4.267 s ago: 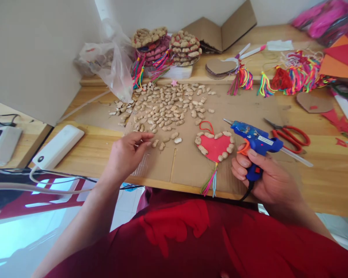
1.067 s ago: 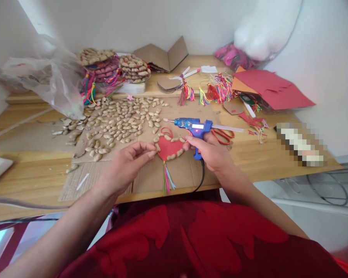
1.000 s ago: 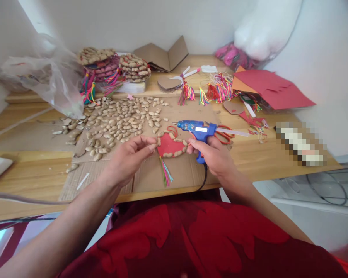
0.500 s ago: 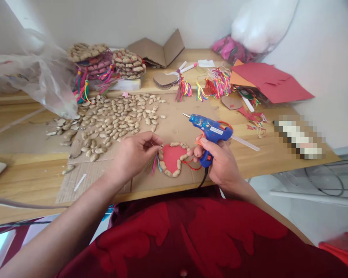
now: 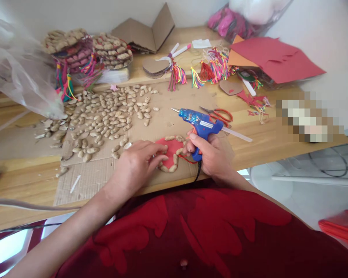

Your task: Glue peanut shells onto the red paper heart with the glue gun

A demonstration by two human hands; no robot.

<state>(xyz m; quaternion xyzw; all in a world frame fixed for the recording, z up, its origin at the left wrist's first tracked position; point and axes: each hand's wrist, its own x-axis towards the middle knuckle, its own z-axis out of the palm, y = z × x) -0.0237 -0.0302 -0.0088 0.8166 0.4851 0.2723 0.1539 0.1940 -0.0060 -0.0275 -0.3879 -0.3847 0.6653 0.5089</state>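
Note:
A red heart-shaped piece [image 5: 171, 151] lies near the table's front edge, with peanuts set along its rim. My left hand [image 5: 139, 164] is at its left side, thumb and fingers bent over the edge; what they grip, if anything, is too small to make out. My right hand [image 5: 213, 152] holds a blue glue gun [image 5: 201, 125] by its handle, the nozzle pointing left above the cardboard. The fingertips of that hand are close to the heart's right edge. Loose peanuts [image 5: 104, 112] cover the cardboard to the left.
Orange-handled scissors [image 5: 222, 115] lie behind the glue gun. Stacked peanut pieces [image 5: 111, 50], bright tassels [image 5: 217, 65] and folded cardboard [image 5: 150, 34] stand at the back. Red sheets [image 5: 278, 58] are at the back right, a plastic bag [image 5: 20, 73] at the left.
My left hand has moved a little right over the heart's left edge, covering the coloured threads there. The glue gun sits slightly further left in view, and the scissors show more. The view has shifted.

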